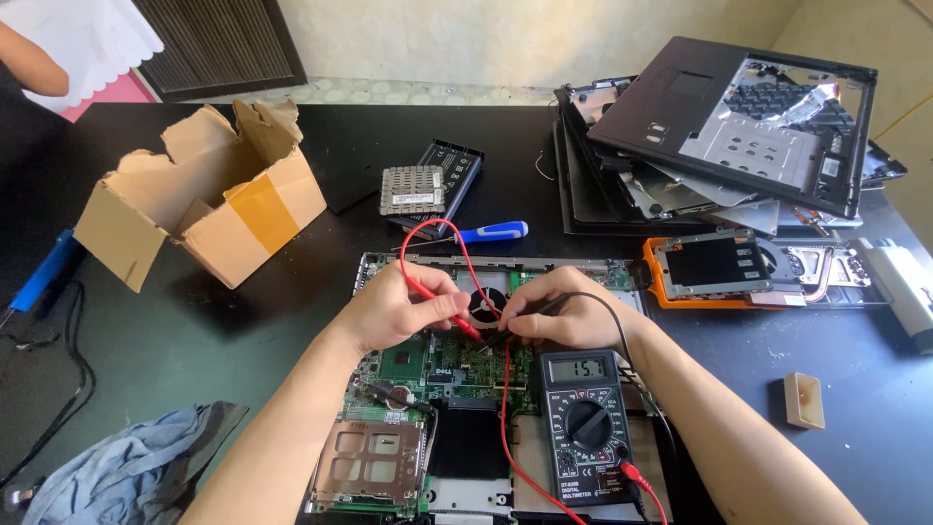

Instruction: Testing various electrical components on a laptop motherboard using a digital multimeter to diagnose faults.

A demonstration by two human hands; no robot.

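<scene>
A green laptop motherboard (447,365) lies on the black table in front of me. My left hand (403,306) pinches a red test probe (465,326), its tip down on the board near the round fan. My right hand (564,313) pinches a black test probe (507,335), tip on the board just beside the red one. Red and black leads run down to a dark multimeter (586,428) lying on the board's right side, its display lit and its dial in the middle.
A torn cardboard box (209,194) stands at the left. Stacked laptop shells (739,126) fill the back right, with an orange-edged part (714,267) below them. A blue-handled screwdriver (494,231), a small grey module (412,190), a blue cloth (136,467) and a tan block (805,400) lie around.
</scene>
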